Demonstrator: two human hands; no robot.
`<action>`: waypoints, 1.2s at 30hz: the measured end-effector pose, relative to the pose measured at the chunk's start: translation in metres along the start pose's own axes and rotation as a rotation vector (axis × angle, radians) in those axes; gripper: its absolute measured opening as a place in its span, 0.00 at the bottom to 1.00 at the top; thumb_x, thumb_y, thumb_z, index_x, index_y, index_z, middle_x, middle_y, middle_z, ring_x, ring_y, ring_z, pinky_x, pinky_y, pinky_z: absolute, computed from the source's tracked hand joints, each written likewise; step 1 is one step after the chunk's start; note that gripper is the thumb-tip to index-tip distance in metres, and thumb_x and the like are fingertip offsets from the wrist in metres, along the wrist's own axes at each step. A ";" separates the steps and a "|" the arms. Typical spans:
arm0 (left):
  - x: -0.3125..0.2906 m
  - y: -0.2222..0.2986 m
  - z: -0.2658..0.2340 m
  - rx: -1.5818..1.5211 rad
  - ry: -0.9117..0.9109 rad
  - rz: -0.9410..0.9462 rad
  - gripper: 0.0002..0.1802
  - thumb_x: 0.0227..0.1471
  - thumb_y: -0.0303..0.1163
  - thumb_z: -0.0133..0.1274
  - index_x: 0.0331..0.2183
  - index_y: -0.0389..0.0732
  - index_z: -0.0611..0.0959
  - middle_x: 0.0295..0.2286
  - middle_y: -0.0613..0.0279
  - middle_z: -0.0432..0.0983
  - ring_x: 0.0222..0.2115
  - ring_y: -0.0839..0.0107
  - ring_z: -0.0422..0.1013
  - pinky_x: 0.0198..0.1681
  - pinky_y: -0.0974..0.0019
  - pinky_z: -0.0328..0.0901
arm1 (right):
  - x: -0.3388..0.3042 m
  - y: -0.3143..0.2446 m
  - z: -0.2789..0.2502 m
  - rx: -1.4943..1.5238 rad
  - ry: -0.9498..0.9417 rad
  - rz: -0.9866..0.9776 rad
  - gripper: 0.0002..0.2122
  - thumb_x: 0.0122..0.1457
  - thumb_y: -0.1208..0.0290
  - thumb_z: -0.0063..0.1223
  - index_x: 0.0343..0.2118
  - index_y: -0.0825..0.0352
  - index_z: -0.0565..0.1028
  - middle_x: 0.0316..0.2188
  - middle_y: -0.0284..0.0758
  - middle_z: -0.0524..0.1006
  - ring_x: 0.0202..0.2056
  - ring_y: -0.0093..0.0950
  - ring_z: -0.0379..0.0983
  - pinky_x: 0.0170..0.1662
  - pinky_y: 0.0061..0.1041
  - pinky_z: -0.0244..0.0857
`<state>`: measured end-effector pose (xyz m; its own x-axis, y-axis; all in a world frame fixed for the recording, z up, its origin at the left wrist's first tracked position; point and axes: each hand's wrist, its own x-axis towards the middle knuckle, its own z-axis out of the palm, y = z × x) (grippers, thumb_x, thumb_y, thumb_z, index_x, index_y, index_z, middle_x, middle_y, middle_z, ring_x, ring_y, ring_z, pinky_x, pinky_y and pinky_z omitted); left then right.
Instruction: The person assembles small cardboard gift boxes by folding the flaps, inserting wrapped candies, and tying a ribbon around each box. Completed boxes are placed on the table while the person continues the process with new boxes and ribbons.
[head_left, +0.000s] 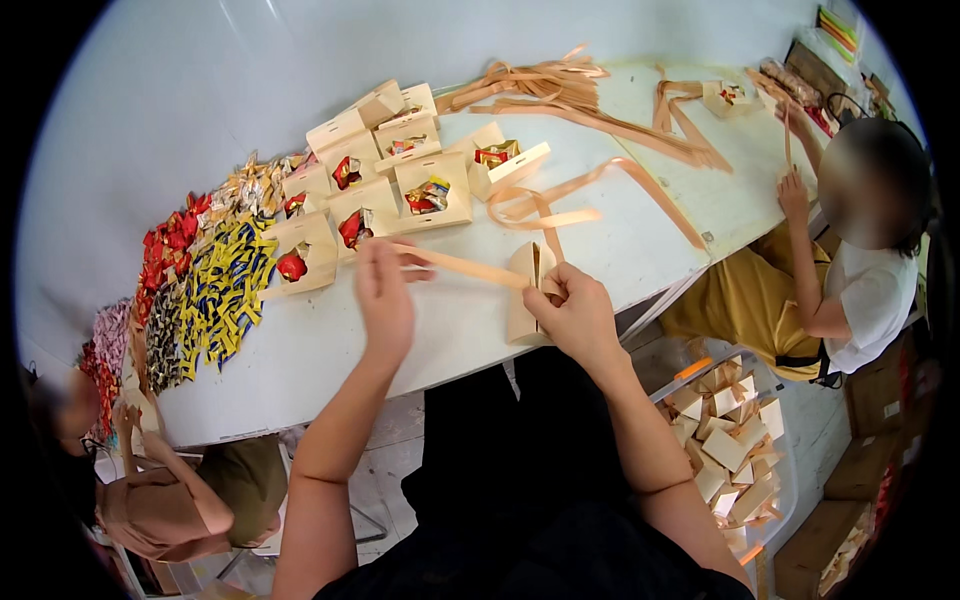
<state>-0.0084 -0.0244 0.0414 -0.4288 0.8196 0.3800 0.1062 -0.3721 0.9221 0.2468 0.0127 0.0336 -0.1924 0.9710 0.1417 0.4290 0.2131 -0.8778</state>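
At a long white worktable (450,328), close two-handed work

Pinched in right hand (580,312), thumb against fingers: small cream cardboard box (518,318), near the table's front edge. Stretched from there to half-curled, motion-blurred left hand (385,300), seemingly held: flat peach ribbon (465,264). Liable to slip if loosely gripped, or to crush the cardboard if pulled hard.

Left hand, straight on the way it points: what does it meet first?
Probably the open cream box with red-wrapped sweets just beyond the left hand. Depth is unclear from this one view, so it might pass above the box instead.
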 end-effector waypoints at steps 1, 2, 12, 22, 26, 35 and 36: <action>0.000 0.006 -0.007 0.028 0.087 0.093 0.15 0.78 0.37 0.41 0.49 0.34 0.74 0.45 0.56 0.77 0.36 0.68 0.79 0.40 0.63 0.78 | -0.003 0.001 0.002 0.011 0.001 -0.008 0.17 0.58 0.60 0.66 0.27 0.71 0.74 0.19 0.41 0.77 0.22 0.39 0.75 0.31 0.37 0.69; 0.000 0.010 -0.009 0.155 0.167 0.278 0.14 0.78 0.37 0.42 0.47 0.35 0.76 0.43 0.56 0.78 0.35 0.68 0.78 0.39 0.63 0.77 | -0.004 0.001 0.004 -0.001 -0.003 -0.008 0.17 0.58 0.60 0.65 0.29 0.71 0.74 0.19 0.41 0.77 0.22 0.39 0.75 0.31 0.37 0.69; -0.065 0.011 0.036 0.600 -0.538 0.006 0.15 0.70 0.33 0.55 0.34 0.32 0.88 0.30 0.53 0.81 0.29 0.60 0.75 0.35 0.60 0.68 | -0.004 0.007 0.010 0.046 -0.019 -0.051 0.17 0.63 0.60 0.62 0.32 0.71 0.71 0.22 0.44 0.77 0.25 0.44 0.76 0.32 0.40 0.69; -0.032 -0.016 0.087 -0.187 -0.302 -0.369 0.14 0.75 0.36 0.51 0.42 0.34 0.83 0.40 0.60 0.83 0.42 0.76 0.75 0.47 0.69 0.70 | 0.001 0.012 0.010 0.120 -0.036 0.007 0.23 0.58 0.54 0.71 0.28 0.70 0.72 0.20 0.39 0.74 0.23 0.30 0.71 0.29 0.34 0.66; -0.023 -0.013 0.098 -0.314 -0.275 -0.227 0.11 0.77 0.37 0.46 0.47 0.38 0.74 0.35 0.60 0.81 0.36 0.78 0.75 0.42 0.72 0.71 | 0.002 0.013 0.014 0.127 -0.038 -0.004 0.21 0.56 0.57 0.74 0.28 0.69 0.72 0.20 0.36 0.72 0.23 0.25 0.67 0.29 0.31 0.65; -0.008 -0.046 0.101 -0.327 -0.471 -0.182 0.10 0.78 0.37 0.43 0.46 0.41 0.73 0.25 0.70 0.68 0.22 0.81 0.62 0.28 0.74 0.61 | 0.019 0.007 -0.030 0.504 -0.508 0.090 0.15 0.67 0.57 0.66 0.34 0.65 0.77 0.25 0.20 0.71 0.27 0.13 0.63 0.29 0.19 0.58; -0.009 -0.046 0.102 -0.325 -0.464 -0.172 0.10 0.78 0.37 0.44 0.47 0.41 0.73 0.25 0.71 0.68 0.23 0.82 0.62 0.28 0.74 0.60 | 0.020 -0.006 -0.047 0.502 -0.532 0.129 0.14 0.69 0.58 0.64 0.34 0.63 0.77 0.25 0.19 0.70 0.25 0.12 0.60 0.28 0.18 0.55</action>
<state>0.0824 0.0299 0.0030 0.0291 0.9577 0.2862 -0.2418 -0.2711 0.9317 0.2816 0.0360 0.0629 -0.6238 0.7744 -0.1059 0.0470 -0.0981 -0.9941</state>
